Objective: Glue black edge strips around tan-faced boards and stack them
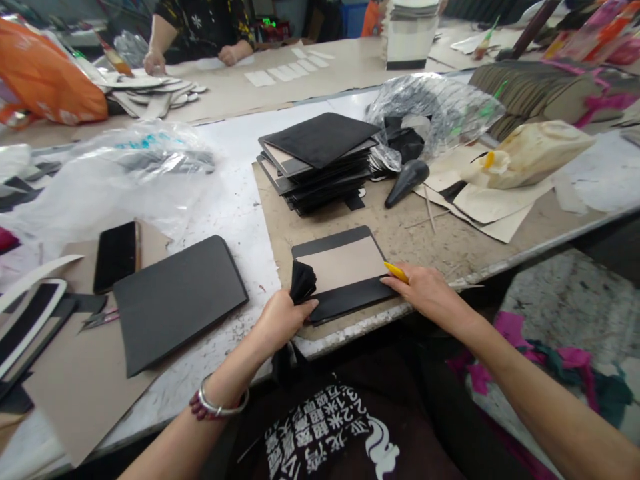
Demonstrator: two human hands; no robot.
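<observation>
Centrally, a black-and-beige panel (346, 275) lies flat, its beige band (344, 261) running left to right; the left hand (281, 319), closed about a black bundle (302, 281), touches its left edge, and the right hand (426, 291), gripping a yellow tool (397, 271), its right edge, neither nearer. Beyond the panel: a black stack (320, 157); farther right, a clear plastic bag (453, 110) and stained jug (543, 153), contents indistinct.

A long worktable (235, 207) has a white top, and its front edge (353, 333) is rough and chipped. Behind it is another big table (345, 63) with a tan top. The back of the room is dim and blurry, with a bit of grey-blue wall (280, 10) and a small green light (269, 23). Low on the right is a grey, spotty surface (545, 287), maybe floor or bench; I can't tell.
</observation>
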